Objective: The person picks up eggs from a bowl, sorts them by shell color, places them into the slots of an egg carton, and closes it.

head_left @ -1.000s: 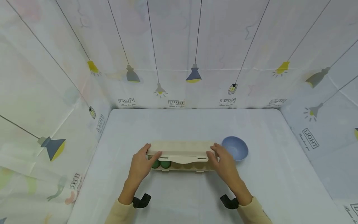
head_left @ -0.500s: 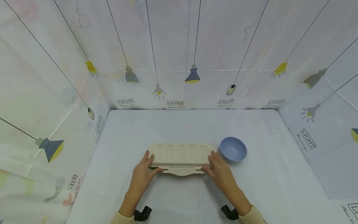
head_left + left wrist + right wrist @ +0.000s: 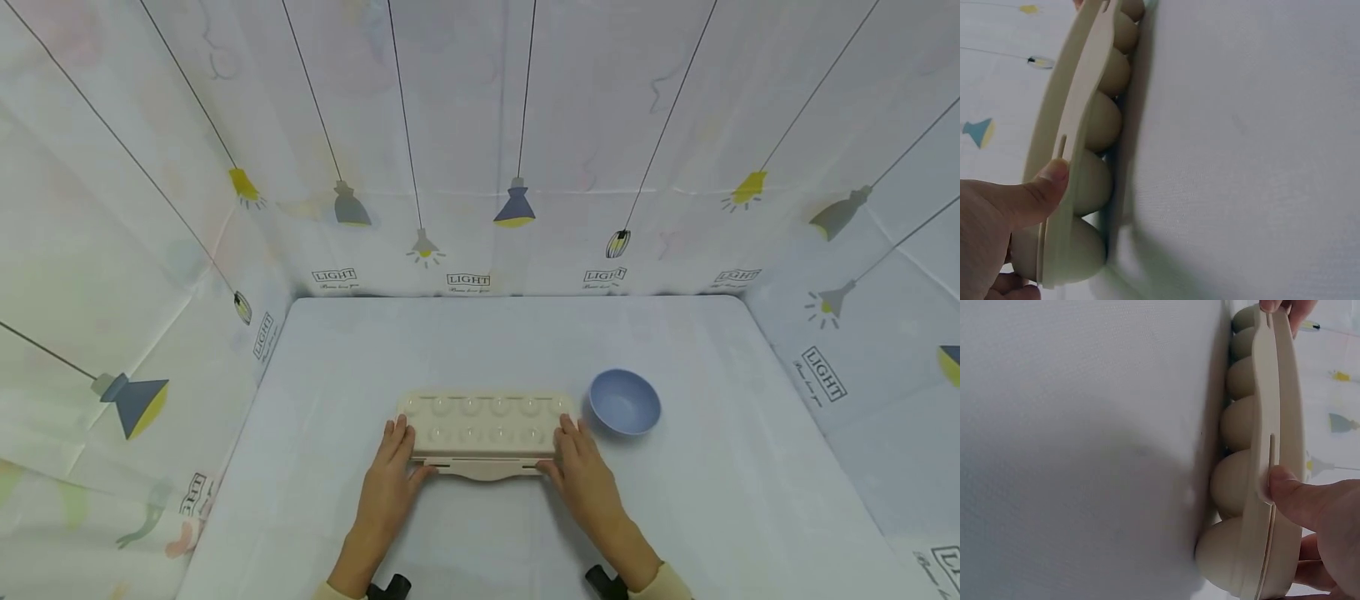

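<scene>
A cream egg carton (image 3: pixel 483 429) lies crosswise on the table with its lid down. Its lid shows rows of round bumps, and a wavy flap runs along the front. At the carton's left end, my left hand (image 3: pixel 384 492) grips it, thumb on the front flap and fingers over the lid. My right hand (image 3: pixel 591 487) holds the other end the same way. In the left wrist view, the thumb (image 3: pixel 1047 187) presses the flap above the rounded egg cups (image 3: pixel 1102 122). From the right wrist, the right thumb (image 3: pixel 1288 487) sits by a slot in the flap. The contents are hidden.
A blue bowl (image 3: pixel 625 402) stands on the table just right of the carton. White cloth covers the table (image 3: pixel 480 342). Curtains printed with hanging lamps (image 3: pixel 516 204) rise behind it and along both sides.
The carton's lid has come down toward me, covering the green eggs that showed under it. Both hands have moved down and nearer with it, still at the two ends.
</scene>
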`<state>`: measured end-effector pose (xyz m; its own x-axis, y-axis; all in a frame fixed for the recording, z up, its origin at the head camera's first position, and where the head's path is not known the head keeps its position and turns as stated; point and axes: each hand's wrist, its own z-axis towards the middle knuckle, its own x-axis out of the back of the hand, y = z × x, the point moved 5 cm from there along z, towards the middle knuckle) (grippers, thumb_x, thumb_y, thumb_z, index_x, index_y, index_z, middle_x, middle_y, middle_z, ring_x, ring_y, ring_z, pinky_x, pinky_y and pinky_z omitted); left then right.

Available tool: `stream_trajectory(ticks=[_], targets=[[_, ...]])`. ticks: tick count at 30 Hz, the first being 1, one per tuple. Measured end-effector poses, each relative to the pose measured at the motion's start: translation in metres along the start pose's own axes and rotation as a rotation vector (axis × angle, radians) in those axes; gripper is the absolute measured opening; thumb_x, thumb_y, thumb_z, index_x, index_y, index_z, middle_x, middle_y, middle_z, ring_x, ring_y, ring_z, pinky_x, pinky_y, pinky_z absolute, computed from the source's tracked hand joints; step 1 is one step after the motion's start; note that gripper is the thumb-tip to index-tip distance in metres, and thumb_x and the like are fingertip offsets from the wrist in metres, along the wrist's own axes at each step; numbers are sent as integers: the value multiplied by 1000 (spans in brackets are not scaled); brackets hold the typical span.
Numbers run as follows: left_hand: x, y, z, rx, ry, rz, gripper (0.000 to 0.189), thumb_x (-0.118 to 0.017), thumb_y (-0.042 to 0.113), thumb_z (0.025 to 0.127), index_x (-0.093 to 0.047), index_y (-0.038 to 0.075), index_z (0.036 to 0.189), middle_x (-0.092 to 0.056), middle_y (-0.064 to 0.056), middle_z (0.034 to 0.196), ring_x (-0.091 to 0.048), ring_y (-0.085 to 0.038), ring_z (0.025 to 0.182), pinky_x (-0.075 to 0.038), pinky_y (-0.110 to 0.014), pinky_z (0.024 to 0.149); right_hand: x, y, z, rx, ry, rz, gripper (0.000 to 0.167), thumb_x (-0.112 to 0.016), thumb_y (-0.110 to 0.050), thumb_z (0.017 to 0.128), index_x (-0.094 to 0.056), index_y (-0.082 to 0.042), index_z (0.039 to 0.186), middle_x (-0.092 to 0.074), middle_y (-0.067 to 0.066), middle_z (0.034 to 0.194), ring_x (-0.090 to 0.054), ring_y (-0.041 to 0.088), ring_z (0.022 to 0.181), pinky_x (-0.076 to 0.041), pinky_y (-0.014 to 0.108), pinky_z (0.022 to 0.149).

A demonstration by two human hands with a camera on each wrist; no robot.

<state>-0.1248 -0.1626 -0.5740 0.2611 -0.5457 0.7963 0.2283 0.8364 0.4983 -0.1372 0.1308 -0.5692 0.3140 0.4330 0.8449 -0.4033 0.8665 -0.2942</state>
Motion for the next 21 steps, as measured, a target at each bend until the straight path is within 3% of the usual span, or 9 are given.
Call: stream_trajectory(ticks=[6,13,21], targets=[[-3,-2,-2,-24,74,-19,79,-90,20,67,-57,-8,134,-50,-21,149,-46,-41,140,-44,-43,113,-2,0,-1,-3,23,8,58,-86,-24,76,-58,7,116,-58,31,134,-55,53,124,-53,54,102],[-7,-5,-4,-40,109,-33,79,-90,18,66,-58,-8,134,-50,-22,149,-47,-43,138,-42,-44,113,-5,2,-4,-26,32,20,60,-87,-23,75,-57,7,117,-57,31,136,-54,53,125,-52,55,103],[-14,-12,-10,-37,142,-67,80,-90,20,68,-56,-5,136,-48,-19,152,-47,-48,136,-42,-46,113,-9,4,-4,-70,44,134,68,-91,-26,66,-56,5,115,-53,31,137,-51,56,127,-48,57,106]])
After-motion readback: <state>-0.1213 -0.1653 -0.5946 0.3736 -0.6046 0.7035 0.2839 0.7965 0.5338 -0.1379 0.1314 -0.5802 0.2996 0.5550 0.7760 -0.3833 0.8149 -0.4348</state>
